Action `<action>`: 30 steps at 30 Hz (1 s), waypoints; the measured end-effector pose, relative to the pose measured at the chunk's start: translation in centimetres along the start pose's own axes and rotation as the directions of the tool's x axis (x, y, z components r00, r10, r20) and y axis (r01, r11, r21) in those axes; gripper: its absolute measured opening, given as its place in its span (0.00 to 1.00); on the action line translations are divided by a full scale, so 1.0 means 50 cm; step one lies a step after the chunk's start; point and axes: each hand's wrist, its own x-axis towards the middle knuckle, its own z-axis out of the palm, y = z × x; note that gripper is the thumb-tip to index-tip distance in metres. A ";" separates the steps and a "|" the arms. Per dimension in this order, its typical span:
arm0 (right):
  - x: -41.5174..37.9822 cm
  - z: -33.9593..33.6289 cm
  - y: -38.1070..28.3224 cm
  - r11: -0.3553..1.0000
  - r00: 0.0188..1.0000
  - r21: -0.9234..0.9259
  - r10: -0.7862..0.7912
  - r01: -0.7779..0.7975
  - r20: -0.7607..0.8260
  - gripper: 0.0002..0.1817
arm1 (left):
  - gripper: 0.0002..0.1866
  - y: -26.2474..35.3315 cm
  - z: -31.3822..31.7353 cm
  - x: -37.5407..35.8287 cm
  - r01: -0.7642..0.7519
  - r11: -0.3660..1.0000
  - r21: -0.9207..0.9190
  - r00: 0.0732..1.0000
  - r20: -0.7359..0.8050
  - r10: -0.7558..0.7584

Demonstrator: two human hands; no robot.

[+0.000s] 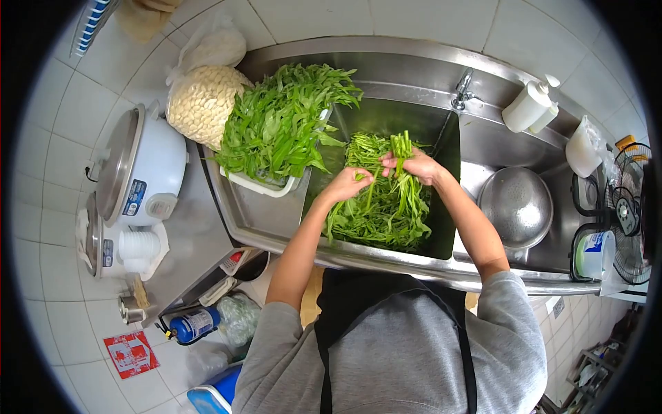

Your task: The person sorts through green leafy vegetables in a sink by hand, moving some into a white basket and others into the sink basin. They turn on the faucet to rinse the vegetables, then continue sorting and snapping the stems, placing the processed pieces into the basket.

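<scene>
Over the left sink basin (446,207), my right hand (419,167) is closed around a bunch of water spinach (401,146), its cut stems pointing up and its leafy ends hanging down. My left hand (347,185) is beside it with thumb and fingers pinched on a short green stem (359,176). Below both hands, a loose heap of water spinach (379,228) fills much of the basin. To the left, a white plastic basket (272,188) is piled high with leafy water spinach (283,121).
A clear bag of pale peeled cloves or beans (207,100) leans by the basket. Rice cookers (148,165) stand on the left counter. A metal bowl (516,207) lies in the right basin. The tap (463,90), pump bottles (527,107) and a fan (626,207) are further right.
</scene>
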 end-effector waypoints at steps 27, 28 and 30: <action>0.037 0.006 0.011 0.949 0.966 -0.298 -0.163 0.098 -0.203 0.29 | 0.18 0.026 0.026 -0.017 -0.128 0.968 0.215 0.983 -0.101 0.152; 0.035 0.006 0.007 0.929 0.962 -0.326 -0.233 0.177 -0.141 0.30 | 0.18 0.030 0.017 -0.019 -0.127 0.968 0.215 0.983 -0.102 0.152; 0.029 0.004 -0.006 0.918 0.948 -0.328 -0.283 0.223 -0.146 0.29 | 0.20 0.036 0.004 -0.021 -0.068 0.987 0.145 0.997 -0.038 0.074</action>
